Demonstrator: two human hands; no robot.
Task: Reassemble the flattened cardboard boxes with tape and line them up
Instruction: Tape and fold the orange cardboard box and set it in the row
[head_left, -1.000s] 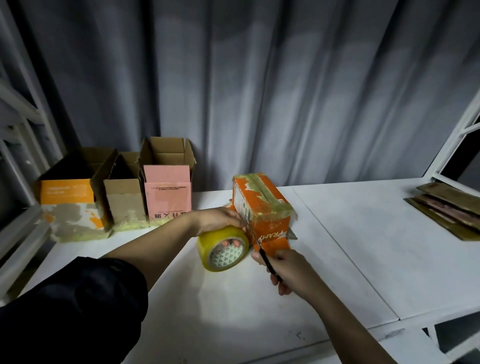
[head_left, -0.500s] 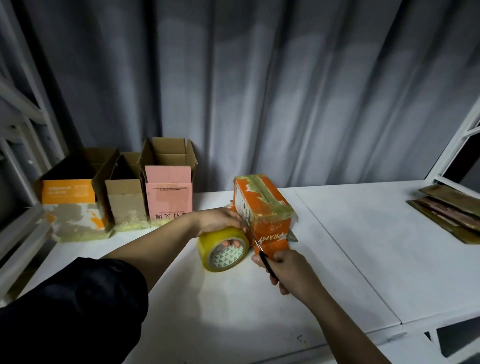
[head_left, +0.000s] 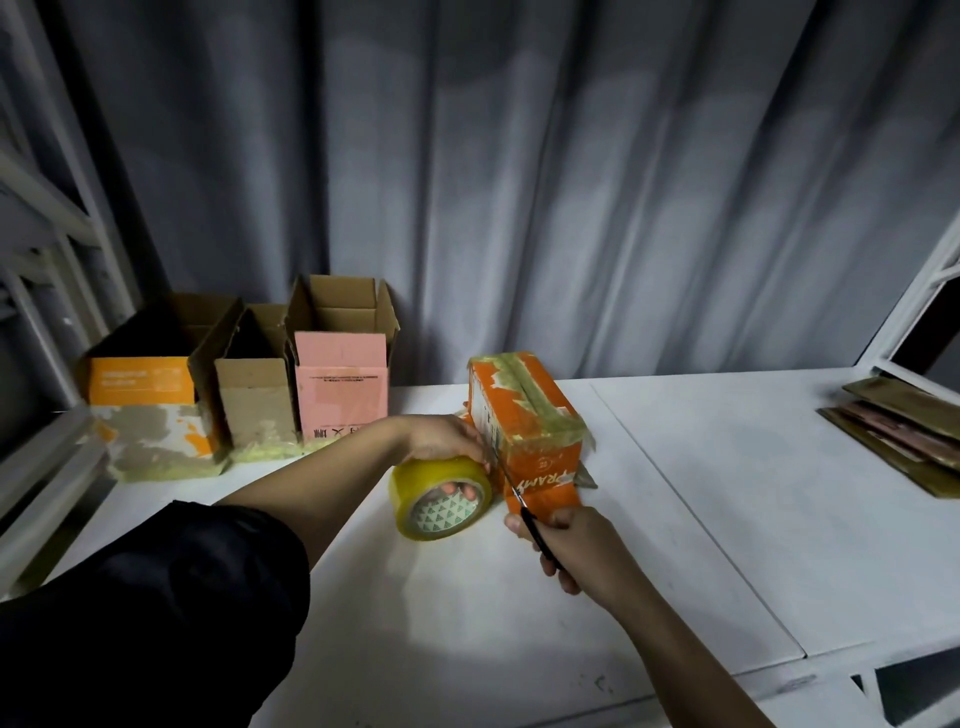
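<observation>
An orange cardboard box (head_left: 524, 415) stands on the white table (head_left: 727, 493), its top seam covered in yellowish tape. My left hand (head_left: 441, 439) grips a yellow tape roll (head_left: 441, 499) just left of the box, fingers through its core. My right hand (head_left: 571, 545) holds dark-handled scissors (head_left: 519, 504), their blades pointing up at the box's near left corner, where the tape runs from the roll. Three assembled boxes stand in a row at the back left: an orange-and-grey one (head_left: 150, 410), a plain brown one (head_left: 257, 400) and a pink one (head_left: 340, 384), all open on top.
Flattened cardboard sheets (head_left: 898, 434) lie stacked at the table's right edge. A grey curtain hangs behind the table. White shelf frames rise at the far left (head_left: 47, 291) and far right (head_left: 924, 312). A seam splits the tabletop right of the orange box.
My right hand and the scissors have edged up closer to the box's near corner. The left hand with the roll and the box have barely moved.
</observation>
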